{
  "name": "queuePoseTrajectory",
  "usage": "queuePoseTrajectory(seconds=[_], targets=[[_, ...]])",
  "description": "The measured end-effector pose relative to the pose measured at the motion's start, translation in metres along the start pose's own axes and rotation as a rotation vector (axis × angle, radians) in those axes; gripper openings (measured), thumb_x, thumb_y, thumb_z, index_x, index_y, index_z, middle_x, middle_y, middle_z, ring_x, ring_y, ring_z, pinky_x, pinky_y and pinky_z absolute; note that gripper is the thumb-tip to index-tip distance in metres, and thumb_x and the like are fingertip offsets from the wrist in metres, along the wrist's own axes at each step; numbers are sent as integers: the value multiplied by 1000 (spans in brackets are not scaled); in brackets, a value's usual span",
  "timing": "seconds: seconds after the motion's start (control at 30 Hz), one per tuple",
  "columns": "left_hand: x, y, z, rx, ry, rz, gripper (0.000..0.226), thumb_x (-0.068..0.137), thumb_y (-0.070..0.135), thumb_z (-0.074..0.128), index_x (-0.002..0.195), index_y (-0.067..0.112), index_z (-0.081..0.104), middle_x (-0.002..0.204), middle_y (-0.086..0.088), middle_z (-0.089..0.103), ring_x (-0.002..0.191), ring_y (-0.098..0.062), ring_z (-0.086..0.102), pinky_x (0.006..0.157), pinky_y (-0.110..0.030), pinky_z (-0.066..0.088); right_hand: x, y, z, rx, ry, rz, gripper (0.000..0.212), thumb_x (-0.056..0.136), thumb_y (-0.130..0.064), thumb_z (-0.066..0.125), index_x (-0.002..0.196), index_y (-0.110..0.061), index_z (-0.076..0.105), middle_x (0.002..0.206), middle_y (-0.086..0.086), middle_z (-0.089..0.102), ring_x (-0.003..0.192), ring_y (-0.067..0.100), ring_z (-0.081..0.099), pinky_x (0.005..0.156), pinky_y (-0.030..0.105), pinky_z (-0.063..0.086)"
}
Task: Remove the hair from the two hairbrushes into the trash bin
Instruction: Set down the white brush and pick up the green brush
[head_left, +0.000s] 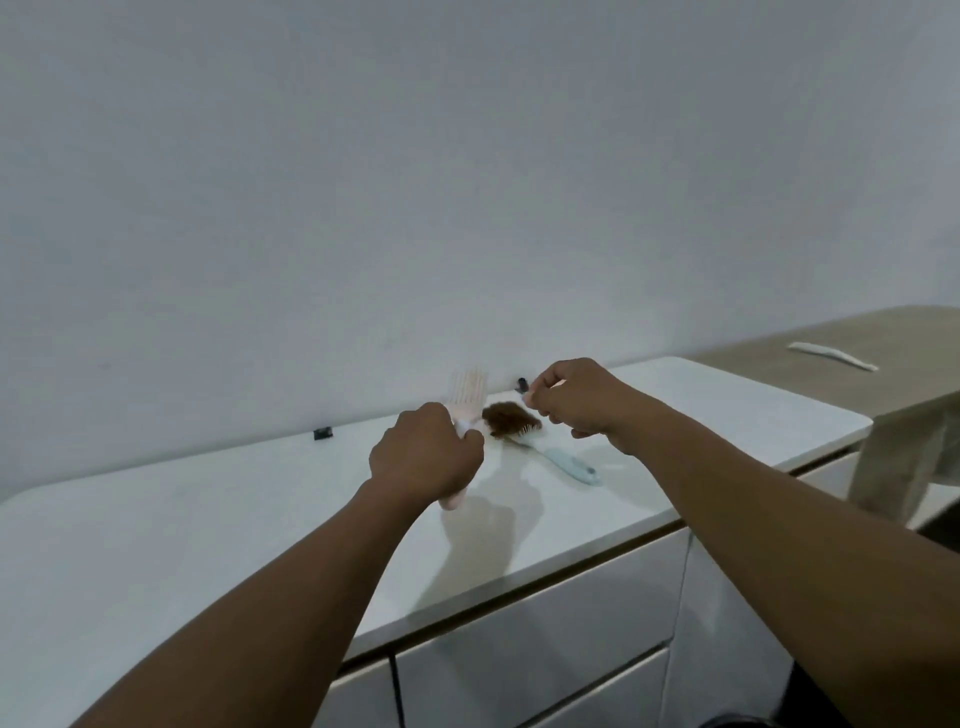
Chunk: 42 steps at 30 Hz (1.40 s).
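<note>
My left hand (423, 457) is shut on the handle of a pale pink hairbrush (467, 395), holding it upright above the white counter (208, 519); its bristled head looks bare. Just right of it, a light blue hairbrush (563, 461) lies on the counter with a thick clump of brown hair (506, 417) on its head. My right hand (576, 400) hovers over that head. Its fingers are pinched together close to the pink brush, and I see nothing clearly between them.
A small black object (323, 433) and another dark one (521, 385) sit by the wall. On the right stands a wooden table (883, 338) with a white strip (831, 356) and a hanging beige cloth (909, 467). White drawers (545, 649) lie below the counter edge.
</note>
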<state>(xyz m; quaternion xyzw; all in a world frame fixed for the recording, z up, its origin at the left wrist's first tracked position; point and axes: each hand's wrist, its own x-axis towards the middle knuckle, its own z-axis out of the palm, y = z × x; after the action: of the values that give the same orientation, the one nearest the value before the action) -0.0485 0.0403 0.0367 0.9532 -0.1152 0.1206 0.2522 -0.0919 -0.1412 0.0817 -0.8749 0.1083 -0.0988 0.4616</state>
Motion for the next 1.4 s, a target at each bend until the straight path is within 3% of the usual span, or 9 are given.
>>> queuePoseTrajectory(seconds=[0.1, 0.27, 0.4, 0.5, 0.6, 0.8, 1.0, 1.13, 1.4], targets=[[8, -17, 10, 60, -19, -60, 21, 87, 39, 50, 87, 18, 53, 80, 2, 60, 76, -22, 62, 65, -30, 45, 22, 7, 25, -59, -4, -31, 23, 87, -27, 69, 102, -9, 69, 91, 2, 66, 82, 18, 56, 68, 26, 43], [22, -33, 42, 94, -69, -93, 27, 91, 43, 47, 101, 19, 52, 92, 1, 55, 84, -24, 58, 73, -30, 44, 47, 24, 50, -314, 37, -7, 28, 92, -19, 59, 113, -1, 66, 139, 9, 60, 112, 30, 61, 91, 33, 49], [33, -41, 62, 121, -101, -125, 26, 90, 43, 48, 97, 19, 55, 83, 4, 53, 83, -23, 60, 70, -30, 42, 70, 47, 59, -446, 58, 39, 27, 85, -21, 57, 108, -9, 65, 121, 11, 65, 112, 30, 59, 98, 40, 49], [42, -43, 66, 119, -100, -141, 23, 87, 41, 50, 94, 19, 54, 82, 4, 53, 80, -23, 57, 69, -30, 40, 85, 62, 63, -476, 81, 76, 29, 79, -29, 54, 105, -19, 61, 119, 6, 61, 114, 29, 54, 98, 42, 48], [49, -45, 67, 114, -121, -147, 23, 85, 41, 52, 93, 19, 55, 78, 5, 53, 78, -24, 57, 66, -29, 39, 90, 67, 67, -500, 86, 76, 33, 79, -27, 53, 110, -17, 59, 119, 5, 60, 115, 30, 54, 97, 42, 49], [55, -47, 65, 121, -150, -156, 24, 86, 42, 54, 92, 19, 52, 76, 5, 48, 80, -25, 54, 67, -30, 39, 92, 66, 72, -452, 94, 99, 28, 80, -10, 52, 104, -9, 66, 106, 5, 68, 98, 27, 66, 79, 33, 52], [51, -38, 58, 162, -57, -153, 33, 90, 46, 51, 104, 15, 50, 100, -3, 57, 99, -30, 62, 73, -32, 40, 84, 58, 63, -393, 102, 109, 27, 75, -14, 49, 96, -11, 66, 98, 5, 71, 88, 25, 67, 74, 32, 54], [46, -15, 53, 159, 8, -54, 37, 94, 45, 48, 113, 13, 50, 112, -5, 60, 103, -30, 61, 74, -33, 37, 75, 55, 49, -355, 113, 99, 26, 78, -16, 53, 100, -8, 66, 103, 8, 69, 95, 28, 67, 83, 37, 56], [37, 37, 83, 52, -153, 24, 47, 92, 48, 50, 125, 14, 53, 123, -9, 59, 111, -30, 60, 79, -33, 42, 61, 75, 7, -350, 136, 68, 23, 87, -14, 57, 105, -6, 67, 111, 11, 69, 103, 29, 65, 93, 42, 56]])
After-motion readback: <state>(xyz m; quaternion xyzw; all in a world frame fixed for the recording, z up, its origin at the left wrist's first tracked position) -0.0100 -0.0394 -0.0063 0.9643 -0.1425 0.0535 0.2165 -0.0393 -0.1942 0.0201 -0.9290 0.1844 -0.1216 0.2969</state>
